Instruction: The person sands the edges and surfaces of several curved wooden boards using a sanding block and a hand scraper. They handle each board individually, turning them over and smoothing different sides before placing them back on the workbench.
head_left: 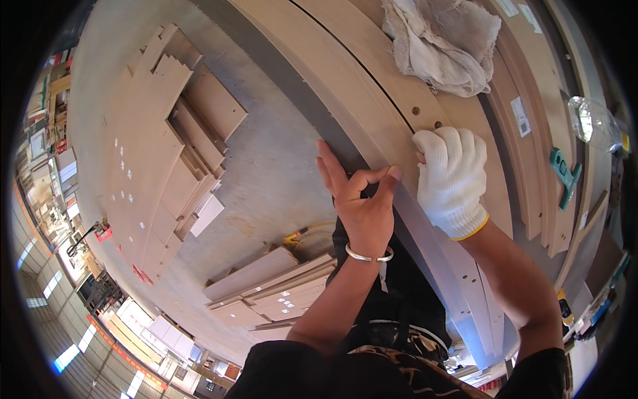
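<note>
A long pale wooden panel [319,73] with a narrow dark groove and drilled holes lies in front of me. My left hand [364,199], bare and wearing a silver bangle [369,257], is at the panel's near left edge. Its thumb and bent index finger come together at that edge, while the other fingers stretch out apart. Over the panel's holed strip rests my right hand [453,176], in a white knitted glove with a yellow cuff. Its fingers are curled in, and whatever lies under them is hidden.
A crumpled whitish rag [445,46] lies on the boards beyond my right hand. Farther right are a teal scraper-like tool [565,178] and a clear plastic bottle [593,124]. Stacked panels [153,153] stand on the floor at left, with more boards [272,286] nearer me.
</note>
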The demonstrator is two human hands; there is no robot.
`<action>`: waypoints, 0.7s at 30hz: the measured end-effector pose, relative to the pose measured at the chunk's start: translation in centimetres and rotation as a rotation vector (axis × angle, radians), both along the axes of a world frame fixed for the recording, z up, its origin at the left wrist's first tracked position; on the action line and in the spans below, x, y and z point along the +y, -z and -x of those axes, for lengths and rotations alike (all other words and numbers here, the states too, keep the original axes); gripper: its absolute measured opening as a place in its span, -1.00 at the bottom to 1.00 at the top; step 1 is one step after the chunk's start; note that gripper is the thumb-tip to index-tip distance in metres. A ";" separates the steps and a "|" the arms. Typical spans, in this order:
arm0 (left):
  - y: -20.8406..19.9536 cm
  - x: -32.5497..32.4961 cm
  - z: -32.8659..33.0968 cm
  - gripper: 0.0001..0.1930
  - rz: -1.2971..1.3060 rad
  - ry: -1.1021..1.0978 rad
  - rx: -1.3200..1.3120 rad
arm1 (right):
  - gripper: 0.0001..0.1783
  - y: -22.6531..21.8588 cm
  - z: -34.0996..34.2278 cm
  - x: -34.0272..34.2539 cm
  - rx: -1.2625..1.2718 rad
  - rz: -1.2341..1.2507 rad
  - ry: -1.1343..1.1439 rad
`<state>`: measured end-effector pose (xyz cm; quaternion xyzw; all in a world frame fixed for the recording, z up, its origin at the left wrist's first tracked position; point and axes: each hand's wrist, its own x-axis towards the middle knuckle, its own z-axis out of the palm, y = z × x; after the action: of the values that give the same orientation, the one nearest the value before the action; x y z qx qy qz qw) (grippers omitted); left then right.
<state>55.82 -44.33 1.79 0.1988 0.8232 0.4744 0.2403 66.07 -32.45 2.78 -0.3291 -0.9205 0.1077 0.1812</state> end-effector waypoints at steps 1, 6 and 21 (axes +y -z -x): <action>0.1 0.3 0.5 -0.90 0.017 -0.004 0.021 | -0.53 0.0 0.0 0.0 -0.002 -0.010 -0.001; 0.9 4.4 6.2 -0.89 -0.033 -0.112 0.038 | -0.57 0.0 0.1 -0.1 0.007 -0.007 0.016; 1.3 -1.3 0.5 -0.79 -0.037 0.165 -0.041 | -0.53 -0.6 0.4 0.0 0.055 -0.037 0.048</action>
<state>55.27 -45.58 0.47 0.2607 0.7900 0.4720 0.2917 65.64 -32.46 3.42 -0.3448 -0.9088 0.0950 0.2149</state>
